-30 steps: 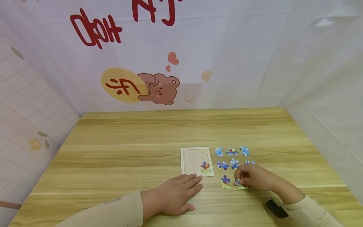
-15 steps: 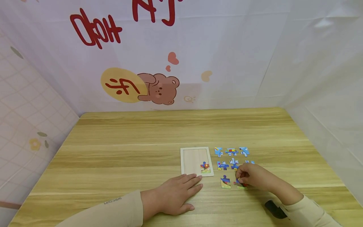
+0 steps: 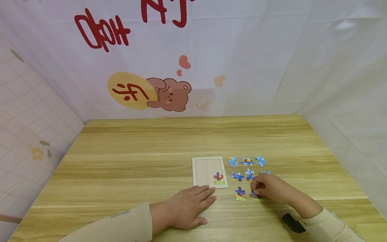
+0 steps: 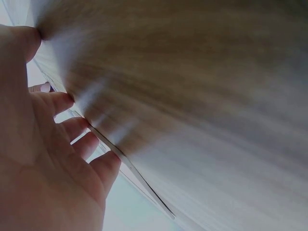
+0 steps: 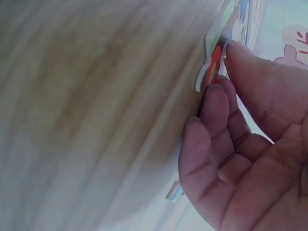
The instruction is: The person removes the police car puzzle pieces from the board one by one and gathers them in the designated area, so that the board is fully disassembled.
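My left hand (image 3: 190,206) lies palm down with straight fingers, its fingertips at the near edge of a shallow wooden puzzle tray (image 3: 194,171). One red, blue and green puzzle piece (image 3: 219,179) sits in the tray's near right corner. To the right, the bent fingers and thumb of my right hand (image 3: 273,188) pinch another puzzle piece (image 3: 257,198) in the nearest row. In the right wrist view, the thumb and fingertips close on this red and green piece (image 5: 214,65), partly hiding it. Beside it on the left lies a yellow and blue puzzle piece (image 3: 240,194).
Several loose blue puzzle pieces (image 3: 247,162) lie in rows right of the tray. One piece (image 3: 266,172) is partly hidden behind my right hand. The wooden table (image 3: 136,141) meets a white printed cloth (image 3: 248,67) at the back. A black object (image 3: 293,223) shows at the right wrist.
The pinched puzzle piece has shifted very slightly under my right fingers. My left hand, the tray and the other pieces stay where they were.
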Available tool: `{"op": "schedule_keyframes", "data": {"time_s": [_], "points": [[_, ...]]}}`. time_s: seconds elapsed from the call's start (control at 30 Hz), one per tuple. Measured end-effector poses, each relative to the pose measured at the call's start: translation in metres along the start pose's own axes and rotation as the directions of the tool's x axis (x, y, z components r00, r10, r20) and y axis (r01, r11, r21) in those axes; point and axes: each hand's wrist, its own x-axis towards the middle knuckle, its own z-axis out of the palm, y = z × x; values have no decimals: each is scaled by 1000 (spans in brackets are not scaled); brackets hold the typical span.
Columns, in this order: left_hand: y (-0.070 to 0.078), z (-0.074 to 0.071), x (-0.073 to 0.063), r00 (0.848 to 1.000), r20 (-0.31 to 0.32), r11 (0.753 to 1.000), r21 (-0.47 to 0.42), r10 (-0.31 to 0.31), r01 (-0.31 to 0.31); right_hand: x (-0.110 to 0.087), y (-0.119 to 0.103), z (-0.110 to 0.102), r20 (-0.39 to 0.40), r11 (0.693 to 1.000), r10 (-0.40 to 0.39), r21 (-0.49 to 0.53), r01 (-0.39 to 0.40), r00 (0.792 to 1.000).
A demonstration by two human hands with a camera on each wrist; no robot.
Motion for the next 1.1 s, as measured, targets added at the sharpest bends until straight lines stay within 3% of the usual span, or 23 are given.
{"op": "schedule_keyframes", "data": {"time_s": [0.13, 0.4, 0.73, 1.1], "points": [[0, 0, 0, 1000, 6, 1000, -2, 3, -3, 2, -1, 0, -18, 1000, -4, 1, 4, 1000], [0, 1, 0, 1000, -5, 1000, 13, 3, -3, 18, -18, -1, -145, 996, -56, -75, 45, 988], [0, 3, 0, 1000, -19, 1000, 30, 4, -4, 42, -44, 7, -199, 986, -127, -130, 102, 972], [-1, 3, 1, 999, -35, 999, 44, 6, -4, 58, -58, 12, -112, 990, -118, -96, 107, 987]]}}
